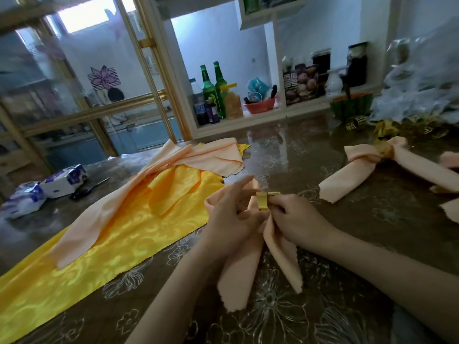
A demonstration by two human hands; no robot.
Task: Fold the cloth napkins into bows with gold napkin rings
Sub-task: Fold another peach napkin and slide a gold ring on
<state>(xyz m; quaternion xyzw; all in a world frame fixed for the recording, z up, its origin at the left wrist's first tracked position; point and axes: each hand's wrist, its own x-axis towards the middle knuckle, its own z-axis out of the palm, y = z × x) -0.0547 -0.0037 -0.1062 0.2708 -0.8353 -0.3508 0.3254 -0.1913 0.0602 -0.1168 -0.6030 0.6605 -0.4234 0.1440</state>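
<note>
A folded peach napkin (280, 249) lies in front of me, its two tails pointing toward the table's near edge. My left hand (229, 214) grips its gathered middle, index finger raised. My right hand (295, 214) pinches a gold napkin ring (263, 201) at the napkin's centre. A finished peach bow (357, 170) with a gold ring (386, 150) lies at the right. Loose peach napkins (198, 155) lie piled on yellow cloths (124, 239) at the left.
More gold rings (357, 122) and shiny wrapping sit at the far right beside a watermelon-shaped bowl (351, 105). Tissue packs (64, 178) and a dark comb (89, 187) lie at the left. Shelves behind hold green bottles (211, 88) and jars. The table (372, 244) has a glossy floral cover.
</note>
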